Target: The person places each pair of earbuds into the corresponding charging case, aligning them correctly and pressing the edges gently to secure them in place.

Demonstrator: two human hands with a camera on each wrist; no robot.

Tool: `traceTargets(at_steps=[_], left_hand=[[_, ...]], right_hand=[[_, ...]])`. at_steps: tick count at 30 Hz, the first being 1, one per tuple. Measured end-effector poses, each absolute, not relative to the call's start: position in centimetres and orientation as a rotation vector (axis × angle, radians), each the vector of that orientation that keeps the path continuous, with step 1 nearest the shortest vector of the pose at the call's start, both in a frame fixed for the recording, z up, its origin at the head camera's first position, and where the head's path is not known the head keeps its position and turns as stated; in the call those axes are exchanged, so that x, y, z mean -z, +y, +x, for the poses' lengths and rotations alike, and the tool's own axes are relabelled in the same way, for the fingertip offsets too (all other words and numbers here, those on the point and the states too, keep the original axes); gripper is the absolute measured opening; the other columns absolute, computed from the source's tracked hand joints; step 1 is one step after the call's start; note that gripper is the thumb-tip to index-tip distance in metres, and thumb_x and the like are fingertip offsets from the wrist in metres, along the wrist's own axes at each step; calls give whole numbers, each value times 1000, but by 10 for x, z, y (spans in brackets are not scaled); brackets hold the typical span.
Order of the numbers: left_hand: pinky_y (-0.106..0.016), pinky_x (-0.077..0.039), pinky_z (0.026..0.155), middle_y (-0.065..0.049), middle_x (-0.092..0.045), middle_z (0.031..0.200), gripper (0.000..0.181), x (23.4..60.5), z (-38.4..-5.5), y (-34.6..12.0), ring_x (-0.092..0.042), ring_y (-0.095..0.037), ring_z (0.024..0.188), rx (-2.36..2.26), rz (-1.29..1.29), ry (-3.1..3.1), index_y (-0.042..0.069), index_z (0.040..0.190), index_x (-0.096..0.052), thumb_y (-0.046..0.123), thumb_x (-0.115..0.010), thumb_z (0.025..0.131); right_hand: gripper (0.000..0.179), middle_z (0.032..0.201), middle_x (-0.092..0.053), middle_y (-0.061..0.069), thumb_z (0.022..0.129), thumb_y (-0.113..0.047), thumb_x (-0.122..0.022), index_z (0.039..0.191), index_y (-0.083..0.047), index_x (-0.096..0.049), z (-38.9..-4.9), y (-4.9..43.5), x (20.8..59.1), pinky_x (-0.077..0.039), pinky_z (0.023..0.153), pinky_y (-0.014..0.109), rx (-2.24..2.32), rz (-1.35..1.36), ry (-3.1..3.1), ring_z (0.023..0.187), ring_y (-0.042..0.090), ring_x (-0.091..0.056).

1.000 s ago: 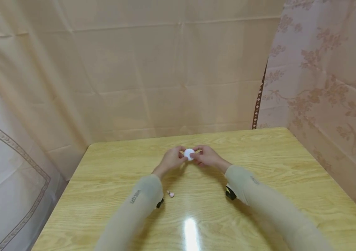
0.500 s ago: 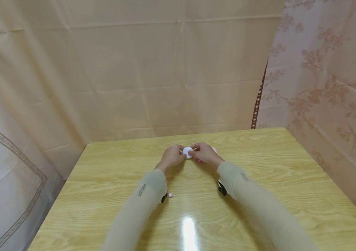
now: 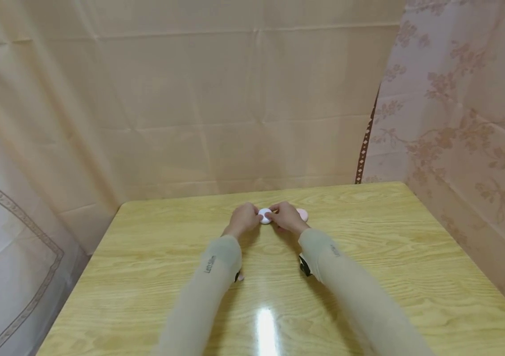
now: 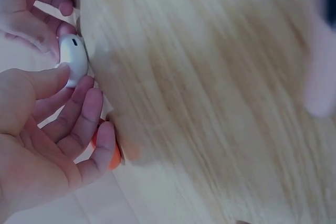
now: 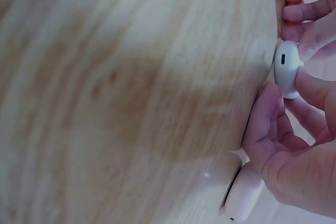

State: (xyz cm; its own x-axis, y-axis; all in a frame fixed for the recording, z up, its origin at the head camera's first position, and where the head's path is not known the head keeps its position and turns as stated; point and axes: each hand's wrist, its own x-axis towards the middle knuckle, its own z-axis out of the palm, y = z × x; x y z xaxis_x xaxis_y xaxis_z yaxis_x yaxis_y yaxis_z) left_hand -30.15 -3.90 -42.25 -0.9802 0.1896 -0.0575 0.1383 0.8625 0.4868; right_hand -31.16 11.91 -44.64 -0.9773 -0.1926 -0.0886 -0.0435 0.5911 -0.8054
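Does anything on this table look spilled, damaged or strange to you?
Nothing stands out. The white disc, held by the left hand and right hand, shows no visible damage. The bright patch on the wooden table is probably reflected light, not a spill.

Pink disc (image 3: 303, 215) blocks the right hand's (image 3: 288, 216) outer side, near far edge. Lane free along table's (image 3: 403, 247) right edge.

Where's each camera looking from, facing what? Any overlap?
Head: worn on the head, facing forward and down at the table; left hand, right hand and sleeves show.
Left wrist: on that wrist, facing the white object; left hand large, right hand at upper left.
Right wrist: on that wrist, facing the white object; right hand large, left hand at upper right.
Shared by both wrist views: white object, orange-red thing.
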Motion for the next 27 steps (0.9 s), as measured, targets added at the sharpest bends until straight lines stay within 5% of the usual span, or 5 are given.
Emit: traceTargets(at_steps=[13, 27], left_hand=[[-32, -45, 72, -3, -69, 88, 18, 418, -302, -33, -54, -18, 73, -726, 125, 2927, 5, 96, -75, 19, -65, 99], [-31, -45, 73, -4, -69, 94, 19, 419, -302, -38, -52, -15, 74, -870, 60, 2819, 3, 104, -75, 20, -66, 100]], right_hand=[[35, 105, -73, 13, 99, -21, -69, 128, -2, -69, -313, 119, 446, -54, 54, 24, 1366, -101, 2644, 61, 12, -57], [33, 71, -67, 4, 100, -22, -68, 124, 0, -71, -314, 118, 451, -46, 47, 22, 1352, -172, 2662, 47, 9, -51]])
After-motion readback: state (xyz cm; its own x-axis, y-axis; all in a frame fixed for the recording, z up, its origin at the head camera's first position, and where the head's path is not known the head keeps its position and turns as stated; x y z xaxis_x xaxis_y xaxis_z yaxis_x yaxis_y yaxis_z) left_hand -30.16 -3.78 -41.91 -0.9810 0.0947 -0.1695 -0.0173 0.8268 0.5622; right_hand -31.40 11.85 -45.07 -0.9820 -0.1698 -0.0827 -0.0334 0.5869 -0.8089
